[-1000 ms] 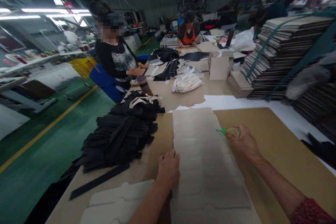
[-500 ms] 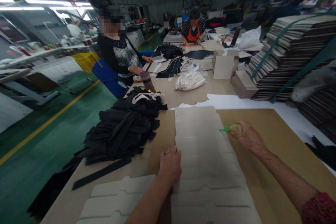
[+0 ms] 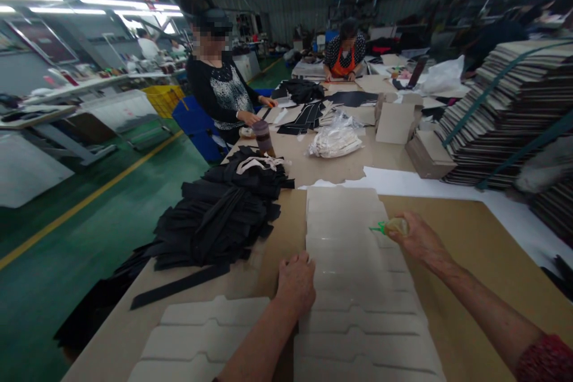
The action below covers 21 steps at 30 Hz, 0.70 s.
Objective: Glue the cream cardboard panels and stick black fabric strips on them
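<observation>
A row of overlapping pale cardboard pieces runs up the middle of the table. My left hand rests at the row's left edge, fingers curled; whether it grips anything is hidden. In my right hand is a small squeeze bottle with a green nozzle, its tip over the right side of the upper pieces. Thin shiny lines show across some pieces. More overlapping pale pieces lie at the lower left, beside my left forearm.
Black fabric strips are heaped at the left. Beyond are a plastic bag of pale strips, a jar and a cardboard box. Tall strapped stacks stand right. Two people work across the table.
The view has shifted slightly, so the scene sits further right and lower. My right hand has moved the bottle's nozzle a little left over the pieces. My left hand stays at the row's edge.
</observation>
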### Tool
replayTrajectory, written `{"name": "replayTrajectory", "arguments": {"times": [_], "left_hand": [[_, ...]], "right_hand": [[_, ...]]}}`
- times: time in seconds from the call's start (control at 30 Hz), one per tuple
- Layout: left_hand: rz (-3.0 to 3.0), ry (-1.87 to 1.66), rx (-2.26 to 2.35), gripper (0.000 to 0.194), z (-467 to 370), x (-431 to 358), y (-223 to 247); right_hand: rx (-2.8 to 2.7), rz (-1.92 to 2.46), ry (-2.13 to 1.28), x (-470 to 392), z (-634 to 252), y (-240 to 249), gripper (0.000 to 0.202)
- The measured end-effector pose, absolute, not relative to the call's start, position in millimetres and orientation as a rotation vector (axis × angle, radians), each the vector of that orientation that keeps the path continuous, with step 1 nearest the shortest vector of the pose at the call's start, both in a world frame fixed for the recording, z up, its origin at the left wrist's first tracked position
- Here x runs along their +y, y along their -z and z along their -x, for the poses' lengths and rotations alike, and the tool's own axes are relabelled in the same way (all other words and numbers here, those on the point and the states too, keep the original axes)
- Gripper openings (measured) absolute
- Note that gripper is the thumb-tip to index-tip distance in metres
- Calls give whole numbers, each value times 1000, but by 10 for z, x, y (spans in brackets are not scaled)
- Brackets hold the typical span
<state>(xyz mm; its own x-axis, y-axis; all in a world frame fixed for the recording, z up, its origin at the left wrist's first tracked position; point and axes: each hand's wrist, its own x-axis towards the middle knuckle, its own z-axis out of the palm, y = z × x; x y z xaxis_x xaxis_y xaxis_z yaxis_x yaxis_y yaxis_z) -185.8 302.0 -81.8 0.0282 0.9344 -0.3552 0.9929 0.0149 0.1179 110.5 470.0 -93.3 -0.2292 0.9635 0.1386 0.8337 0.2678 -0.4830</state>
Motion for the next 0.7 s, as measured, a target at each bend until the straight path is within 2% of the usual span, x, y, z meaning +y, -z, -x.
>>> {"name": "replayTrajectory", "arguments": {"times": [0.57,0.7], "left_hand": [[-1992,175,1973,30,1849,3000,851],[-1999,163,1967,29,1860,2999,853]], "right_hand": [[-2123,1545,-610,4784,-799,882,42],[-2157,1492,-615,4761,-704,864,38]]}}
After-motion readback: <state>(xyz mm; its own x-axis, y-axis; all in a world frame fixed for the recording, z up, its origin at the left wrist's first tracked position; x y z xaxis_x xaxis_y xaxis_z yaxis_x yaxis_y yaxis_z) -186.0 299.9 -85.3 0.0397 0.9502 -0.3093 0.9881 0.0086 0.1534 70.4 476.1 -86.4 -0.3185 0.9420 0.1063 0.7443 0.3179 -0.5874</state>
